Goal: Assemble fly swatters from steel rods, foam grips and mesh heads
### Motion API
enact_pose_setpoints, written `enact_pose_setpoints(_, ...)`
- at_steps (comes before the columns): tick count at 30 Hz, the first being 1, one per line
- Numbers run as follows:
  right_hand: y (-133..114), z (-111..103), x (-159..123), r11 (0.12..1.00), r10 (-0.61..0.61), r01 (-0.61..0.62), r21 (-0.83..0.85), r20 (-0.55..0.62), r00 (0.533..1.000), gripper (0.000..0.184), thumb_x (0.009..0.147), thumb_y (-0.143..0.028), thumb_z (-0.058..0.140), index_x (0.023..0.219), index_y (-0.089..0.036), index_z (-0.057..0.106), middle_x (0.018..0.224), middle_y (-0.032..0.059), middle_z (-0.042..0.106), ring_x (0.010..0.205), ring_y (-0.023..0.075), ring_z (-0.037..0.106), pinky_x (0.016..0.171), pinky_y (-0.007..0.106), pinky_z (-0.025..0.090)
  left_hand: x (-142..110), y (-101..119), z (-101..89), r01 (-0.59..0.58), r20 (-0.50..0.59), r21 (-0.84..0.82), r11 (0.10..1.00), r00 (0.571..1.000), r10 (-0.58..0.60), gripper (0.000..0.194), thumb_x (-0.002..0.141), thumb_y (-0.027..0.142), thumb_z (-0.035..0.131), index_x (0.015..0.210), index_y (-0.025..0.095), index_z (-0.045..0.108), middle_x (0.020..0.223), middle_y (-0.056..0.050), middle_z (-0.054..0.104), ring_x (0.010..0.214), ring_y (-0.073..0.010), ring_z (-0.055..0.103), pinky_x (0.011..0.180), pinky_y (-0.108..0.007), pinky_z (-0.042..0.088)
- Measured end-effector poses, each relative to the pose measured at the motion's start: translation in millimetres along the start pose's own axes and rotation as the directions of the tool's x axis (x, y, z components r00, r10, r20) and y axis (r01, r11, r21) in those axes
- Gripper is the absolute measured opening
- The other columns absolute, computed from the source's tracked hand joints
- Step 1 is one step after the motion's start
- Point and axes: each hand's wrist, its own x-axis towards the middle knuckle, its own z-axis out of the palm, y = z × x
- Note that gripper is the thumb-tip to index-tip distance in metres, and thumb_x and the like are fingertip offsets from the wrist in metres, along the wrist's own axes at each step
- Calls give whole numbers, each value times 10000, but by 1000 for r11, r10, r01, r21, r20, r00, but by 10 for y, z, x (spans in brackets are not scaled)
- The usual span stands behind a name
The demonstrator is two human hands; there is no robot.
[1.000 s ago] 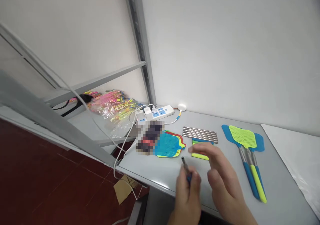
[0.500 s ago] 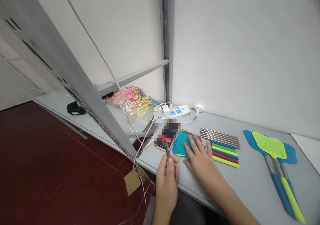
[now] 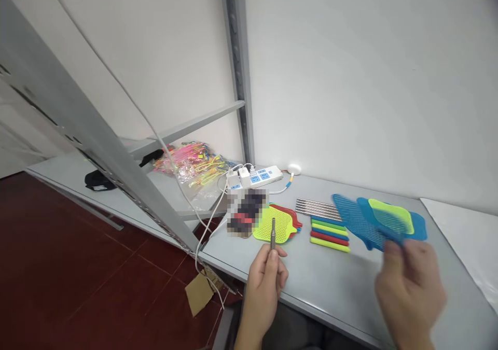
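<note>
1. The blue mesh head point(image 3: 352, 218) is held above the table point(image 3: 330, 280) in the right hand point(image 3: 412, 277); its narrow end appears to be pinched between thumb and bent fingers, though the grip is blurred
2. Its long axis is slanted from the right fingers toward the far left, with the broad end turned away from that hand; the right hand is the nearer one
3. The metal rod point(image 3: 273, 233), one in number, is gripped in the left hand point(image 3: 266, 277), with the thumb laid along it and the fingers curled round; its tip is pointed away from the body, well to the left of the right fingers
4. Between the hands, six coloured tubes point(image 3: 330, 239) can be counted, with about five loose rods point(image 3: 317, 207) beyond, too fine for a sure count
5. At least three stacked heads point(image 3: 274, 225) are shown: yellow-green uppermost, red and blue beneath
6. Behind the held head, one yellow-green swatter point(image 3: 392, 215) is seen over blue mesh point(image 3: 419, 226), whose number cannot be told
7. Farther off, one power strip point(image 3: 268, 175) and one round white device point(image 3: 294, 169) are placed near the wall
</note>
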Motion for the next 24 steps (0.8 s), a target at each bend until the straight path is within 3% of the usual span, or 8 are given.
enact_pose_setpoints(2,76,-250,85,896,408,-394,206,-30,913,253,883,-444,612,922,-198,658,759,13,559,626,144,511,589,298,427,-61,-38,125,43,123,49,998,991,-49,385,962,549,432,1020,190,557,540,71,446,420,-54,238,407,-172,201)
enact_pose_setpoints(4,126,-455,146,706,595,-559,434,63,801,267,853,-477,638,883,-214,612,705,-27,523,539,104,459,513,255,412,-125,-78,250,55,245,133,990,966,-87,382,978,528,411,1056,186,562,535,59,485,431,-67,294,434,-188,234)
enact_pose_setpoints(5,140,-540,161,632,618,-570,525,101,779,265,833,-470,663,881,-217,599,724,-31,540,537,96,473,501,240,422,-157,-92,309,42,297,185,982,950,-96,382,983,518,410,1065,181,569,533,54,498,448,-74,334,457,-196,256)
enact_pose_setpoints(8,135,-739,120,511,589,-538,671,182,787,247,771,-374,746,893,-217,599,788,-26,611,564,95,547,526,233,487,-258,-90,465,-67,428,354,933,899,-98,380,989,494,422,1103,176,598,545,41,545,522,-100,437,547,-220,322)
enact_pose_setpoints(12,43,-921,-91,451,513,-584,675,339,788,215,851,-386,664,778,-211,563,572,-45,550,463,128,540,515,299,513,-415,35,626,-244,525,534,810,846,-91,369,993,482,417,1109,218,645,596,36,584,609,-132,516,657,-242,388)
enact_pose_setpoints(14,-12,-977,-202,473,502,-586,658,346,793,246,882,-409,624,758,-206,561,560,-24,572,463,144,560,510,307,505,-500,111,682,-310,552,587,748,829,-89,365,989,486,422,1103,241,666,678,18,629,686,-153,563,720,-252,419)
enact_pose_setpoints(19,-107,-1063,-344,552,343,-514,656,383,858,288,951,-405,534,753,-199,566,580,-13,597,488,130,550,526,290,476,-677,209,725,-424,605,630,650,793,-69,355,976,473,459,1230,314,650,1205,-10,681,1122,-215,581,977,-286,409)
enact_pose_setpoints(24,-145,-1155,-312,597,254,-428,679,345,903,234,966,-364,535,787,-213,524,563,-42,585,468,105,522,481,248,429,-729,245,690,-461,608,658,595,792,-58,375,980,475,447,1274,326,627,1244,-4,672,1138,-217,590,977,-293,431)
